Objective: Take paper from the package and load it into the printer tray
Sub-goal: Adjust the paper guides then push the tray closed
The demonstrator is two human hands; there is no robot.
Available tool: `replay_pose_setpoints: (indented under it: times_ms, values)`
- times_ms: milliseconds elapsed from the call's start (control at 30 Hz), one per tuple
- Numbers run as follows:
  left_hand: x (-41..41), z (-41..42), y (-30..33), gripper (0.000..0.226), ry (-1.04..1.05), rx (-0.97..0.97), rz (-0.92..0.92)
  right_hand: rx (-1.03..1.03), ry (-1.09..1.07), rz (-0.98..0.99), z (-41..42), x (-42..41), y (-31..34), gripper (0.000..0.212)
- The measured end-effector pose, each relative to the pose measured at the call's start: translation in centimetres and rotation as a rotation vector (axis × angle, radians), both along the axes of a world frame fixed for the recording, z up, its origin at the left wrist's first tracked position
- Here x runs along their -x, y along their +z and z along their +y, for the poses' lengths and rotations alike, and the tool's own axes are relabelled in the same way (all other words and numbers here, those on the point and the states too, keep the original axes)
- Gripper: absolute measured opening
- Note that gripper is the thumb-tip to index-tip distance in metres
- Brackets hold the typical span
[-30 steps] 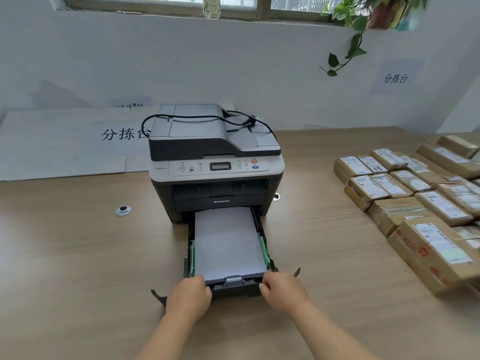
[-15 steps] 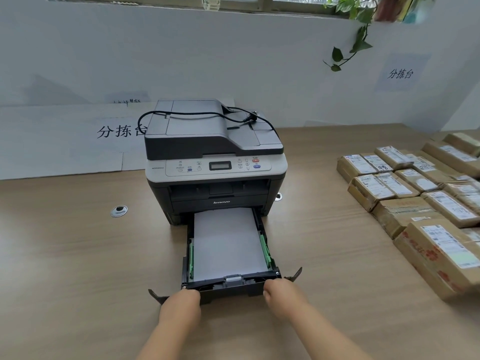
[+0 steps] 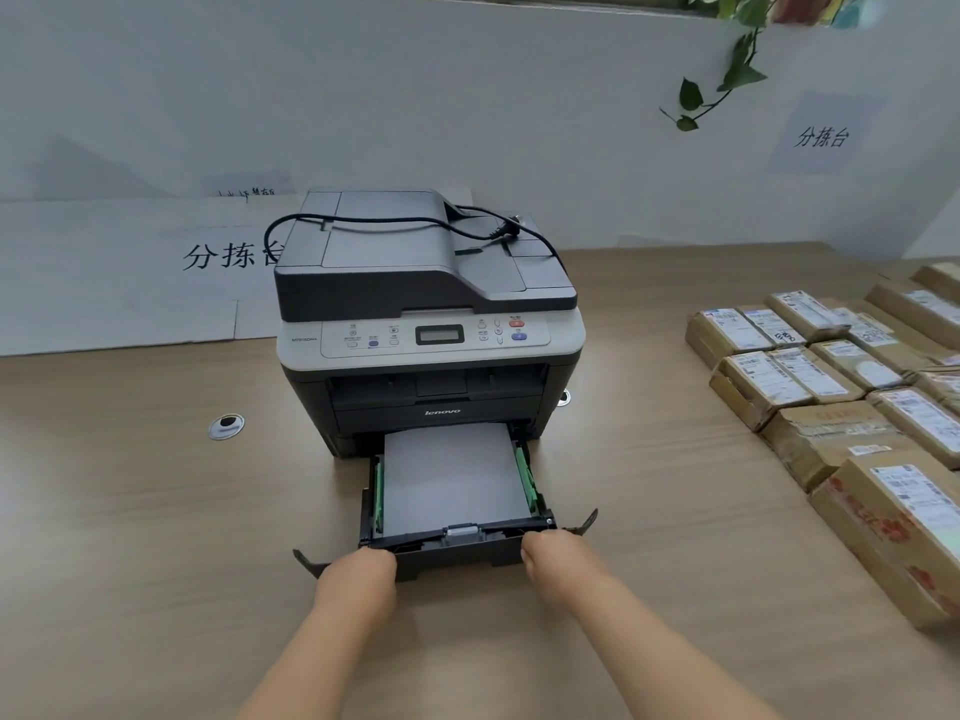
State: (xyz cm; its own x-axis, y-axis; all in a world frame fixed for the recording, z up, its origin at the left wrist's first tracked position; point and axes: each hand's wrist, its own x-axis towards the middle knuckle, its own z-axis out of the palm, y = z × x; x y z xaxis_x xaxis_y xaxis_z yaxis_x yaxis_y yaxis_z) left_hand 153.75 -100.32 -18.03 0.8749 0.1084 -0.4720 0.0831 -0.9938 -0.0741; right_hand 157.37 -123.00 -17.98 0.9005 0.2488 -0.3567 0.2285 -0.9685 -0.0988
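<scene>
A grey and black printer (image 3: 426, 314) stands in the middle of the wooden table. Its black paper tray (image 3: 457, 550) is pulled out toward me, and a white stack of paper (image 3: 452, 475) lies flat in it between green side guides. My left hand (image 3: 358, 582) grips the tray's front edge at the left corner. At the right corner of that same edge, my right hand (image 3: 563, 561) holds on. No paper package is in view.
A black power cord (image 3: 415, 223) lies coiled on the printer's lid. Several taped cardboard parcels (image 3: 831, 407) cover the table's right side. A round cable grommet (image 3: 226, 426) is set in the table at the left. White boards lean on the back wall.
Both hands and the tray front have shifted slightly toward the printer, so a bit less paper shows. The camera has dipped a little.
</scene>
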Motion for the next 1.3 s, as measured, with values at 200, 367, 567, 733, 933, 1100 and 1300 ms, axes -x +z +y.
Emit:
replay_pose_setpoints:
  times_ms: [200, 367, 567, 733, 933, 1100, 1300]
  values:
    - [-2.4, 0.6, 0.2, 0.032, 0.015, 0.008, 0.004, 0.046, 0.042, -0.026, 0.8, -2.4, 0.0, 0.029]
    - [-4.5, 1.0, 0.3, 0.034, 0.014, -0.002, -0.024, 0.065, 0.051, -0.041, 1.3, -4.4, 0.2, 0.029]
    - [-7.3, 1.5, -0.1, 0.034, 0.017, 0.009, -0.049, 0.068, 0.047, -0.063, 2.0, -7.1, 0.1, 0.029]
    - [-9.0, 2.0, -0.3, 0.032, 0.007, -0.003, -0.074, 0.080, 0.065, -0.083, 2.3, -8.7, 0.0, 0.029]
    - [-10.9, 2.2, -0.3, 0.032, 0.028, 0.004, -0.077, 0.086, 0.050, -0.098, 2.8, -10.6, -0.4, 0.030]
    - [-12.2, 2.5, -0.3, 0.032, 0.012, -0.012, -0.114, 0.075, 0.021, -0.096, 3.2, -12.3, -0.5, 0.031]
    - [-13.9, 2.5, 0.0, 0.030, 0.013, -0.018, -0.089, 0.118, 0.027, -0.096, 3.8, -13.7, -0.7, 0.033]
